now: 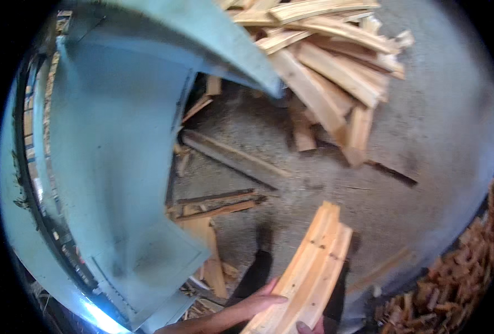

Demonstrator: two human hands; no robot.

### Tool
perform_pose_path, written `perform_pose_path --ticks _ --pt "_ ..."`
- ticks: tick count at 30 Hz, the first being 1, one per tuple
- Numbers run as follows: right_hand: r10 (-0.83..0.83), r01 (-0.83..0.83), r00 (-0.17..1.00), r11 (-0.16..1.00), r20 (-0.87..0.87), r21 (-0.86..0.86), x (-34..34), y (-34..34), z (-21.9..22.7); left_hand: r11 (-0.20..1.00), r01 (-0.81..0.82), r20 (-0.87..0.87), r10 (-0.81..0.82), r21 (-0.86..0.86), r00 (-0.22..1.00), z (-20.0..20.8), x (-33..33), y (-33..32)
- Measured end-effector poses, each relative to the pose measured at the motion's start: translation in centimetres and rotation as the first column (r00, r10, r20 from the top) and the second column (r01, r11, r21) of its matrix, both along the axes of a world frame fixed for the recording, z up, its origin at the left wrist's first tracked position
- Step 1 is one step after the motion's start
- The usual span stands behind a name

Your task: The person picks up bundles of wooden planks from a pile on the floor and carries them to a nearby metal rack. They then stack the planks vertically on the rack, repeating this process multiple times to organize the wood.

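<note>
A small bundle of pale wooden boards (311, 267) with dark knots is held in front of me, pointing up and away. My left hand (261, 303) grips the bundle's left edge, its thumb lying over the top face. At the lower right edge my right hand (312, 327) closes on the same boards. Only its thumb and part of the fingers show; the rest is cut off by the lower edge. The near end of the boards is out of view.
A large pale-blue metal machine housing (119, 133) fills the left, with a pointed panel jutting over the floor. Beyond lies a heap of boards (336, 72) on the concrete floor (425, 122). Loose strips (230, 153) lie beside the machine. Wood scraps (453, 289) are piled at right.
</note>
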State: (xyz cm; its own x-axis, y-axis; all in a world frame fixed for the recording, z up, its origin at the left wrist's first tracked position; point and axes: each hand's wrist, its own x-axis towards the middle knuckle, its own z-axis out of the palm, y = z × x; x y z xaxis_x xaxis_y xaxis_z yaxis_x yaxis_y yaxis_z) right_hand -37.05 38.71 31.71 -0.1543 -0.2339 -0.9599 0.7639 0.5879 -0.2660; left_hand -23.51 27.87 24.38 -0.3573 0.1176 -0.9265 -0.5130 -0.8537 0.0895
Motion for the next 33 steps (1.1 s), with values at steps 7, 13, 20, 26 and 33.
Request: perform_pose_path --ticks 7,13,20,26,33 --pt "-0.24 0.247 0.961 0.969 0.139 -0.032 -4.8 7.4 -12.3 0.982 -0.08 0.055 0.091 -0.173 0.994 -9.9 -9.6 2.6" --pt "-0.262 0.316 0.936 0.92 0.234 -0.23 -1.8 6.4 -11.6 0.617 0.465 0.086 -0.542 -0.635 0.836 -5.3 -12.0 8.3" --pt "-0.22 0.255 0.952 0.954 0.215 -0.155 -0.3 8.2 -13.1 0.631 0.39 -0.028 -0.547 -0.67 0.837 -6.2 -8.2 7.0" --pt "-0.139 0.086 0.98 0.94 0.142 0.329 -0.5 6.9 -10.9 0.313 0.5 0.484 -0.133 -0.808 0.865 -16.9 5.6 -3.8" --pt "-0.15 0.072 0.97 0.927 0.189 0.369 -0.2 7.1 -11.1 -0.244 0.914 0.912 -0.335 -0.325 0.235 -30.1 12.7 -13.9"
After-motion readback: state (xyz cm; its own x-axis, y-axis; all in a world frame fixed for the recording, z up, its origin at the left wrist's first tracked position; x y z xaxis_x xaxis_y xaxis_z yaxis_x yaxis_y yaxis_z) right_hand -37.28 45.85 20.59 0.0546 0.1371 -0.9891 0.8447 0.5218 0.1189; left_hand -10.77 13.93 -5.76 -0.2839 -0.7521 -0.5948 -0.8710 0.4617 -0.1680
